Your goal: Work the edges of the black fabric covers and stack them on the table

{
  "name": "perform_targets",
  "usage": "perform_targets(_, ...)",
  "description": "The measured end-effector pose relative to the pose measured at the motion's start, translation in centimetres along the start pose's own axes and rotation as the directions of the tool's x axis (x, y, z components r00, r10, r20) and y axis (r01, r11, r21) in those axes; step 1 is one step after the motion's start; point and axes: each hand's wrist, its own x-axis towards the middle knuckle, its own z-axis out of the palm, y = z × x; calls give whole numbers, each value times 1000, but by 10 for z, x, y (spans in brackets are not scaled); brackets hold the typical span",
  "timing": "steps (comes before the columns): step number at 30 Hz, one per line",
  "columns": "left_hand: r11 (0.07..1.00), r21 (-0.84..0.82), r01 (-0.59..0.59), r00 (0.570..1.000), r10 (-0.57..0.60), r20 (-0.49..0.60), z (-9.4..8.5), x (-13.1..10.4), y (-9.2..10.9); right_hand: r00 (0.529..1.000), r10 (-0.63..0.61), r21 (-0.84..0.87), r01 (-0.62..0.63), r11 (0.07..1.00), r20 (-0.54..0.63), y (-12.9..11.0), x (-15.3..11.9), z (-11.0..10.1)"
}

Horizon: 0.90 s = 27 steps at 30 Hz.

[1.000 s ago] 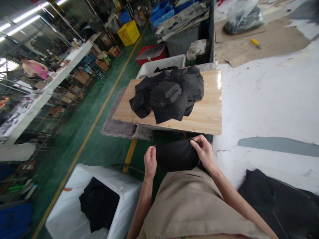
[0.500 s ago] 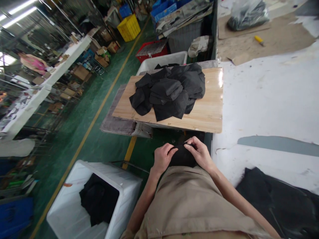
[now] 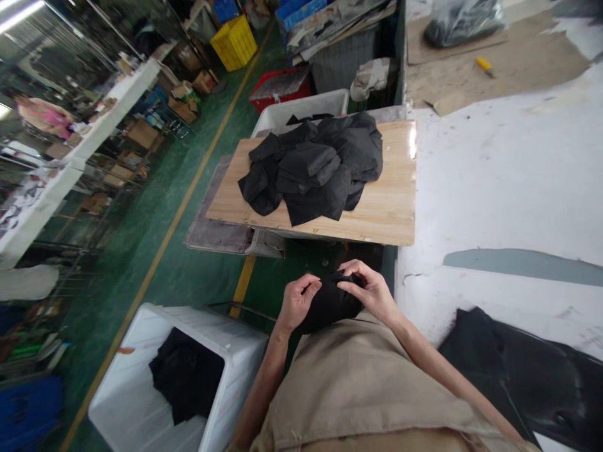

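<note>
A piece of black fabric [image 3: 332, 306] hangs in front of my body, its upper edge pinched in my right hand [image 3: 370, 290]. My left hand [image 3: 299, 302] is closed at the fabric's left side, thumb against fingertips; what it pinches is too small to make out. Beyond my hands, a crumpled pile of black fabric [image 3: 315, 166] lies on a wooden board [image 3: 391, 216]. More black fabric [image 3: 527, 370] lies flat on the white table [image 3: 494, 182] at my right.
At lower left a tilted white bin [image 3: 117, 389] holds black cloth [image 3: 186, 375]. A yellow-handled tool [image 3: 484, 65] and a plastic bag [image 3: 464, 24] lie on the table's far part. One person [image 3: 44, 115] is at a long bench, far left.
My left hand has moved slightly left, away from my right hand. The fabric's top edge is now bunched at my right fingers. The whole view has shifted a little.
</note>
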Motion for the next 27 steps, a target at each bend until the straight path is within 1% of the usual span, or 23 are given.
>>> perform_targets(3, 999, -16, -34, 999, 34, -5, 2, -1, 1, 1000, 1, 43, -1, 999, 6, 0, 0, 0)
perform_targets(5, 999, -21, -45, 999, 45, 0, 3, -2, 2, 999, 31, 93, -31, 995, 7, 0, 1, -3)
perform_targets(7, 999, -21, -38, 999, 38, 2, 3, -4, 1, 995, 90, 166, -95, 982, 36, 0, 2, -7)
perform_targets(9, 1000, -19, -21, 1000, 21, -8, 2, -5, 0, 982, 165, 217, -182, 959, 95, -1, 3, -14)
perform_targets(11, 1000, -18, -6, 1000, 6, -19, 0, -7, -1, 963, 223, 223, -253, 941, 152, -1, 4, -21)
perform_targets(13, 1000, -11, 1, 1000, -1, -23, 0, -7, -1, 953, 250, 199, -282, 938, 172, -2, 5, -25)
perform_targets(15, 1000, 0, 6, 1000, -6, -20, 0, -7, -1, 954, 250, 146, -275, 950, 166, -2, 4, -26)
perform_targets(19, 1000, 20, 12, 1000, -12, -21, 2, -7, 1, 967, 214, 5, -217, 976, 137, -1, 4, -21)
perform_targets(23, 999, 38, 4, 1000, -3, -20, 3, -8, 1, 971, 195, -37, -192, 981, 139, 1, 3, -16)
perform_targets(25, 999, 49, 9, 1000, -9, -9, 3, -8, 1, 983, 155, -48, -150, 987, 98, 1, 2, -13)
perform_targets(27, 998, 60, 16, 1000, -16, -6, 3, -7, 1, 996, 80, -92, -76, 993, 36, 0, 1, -11)
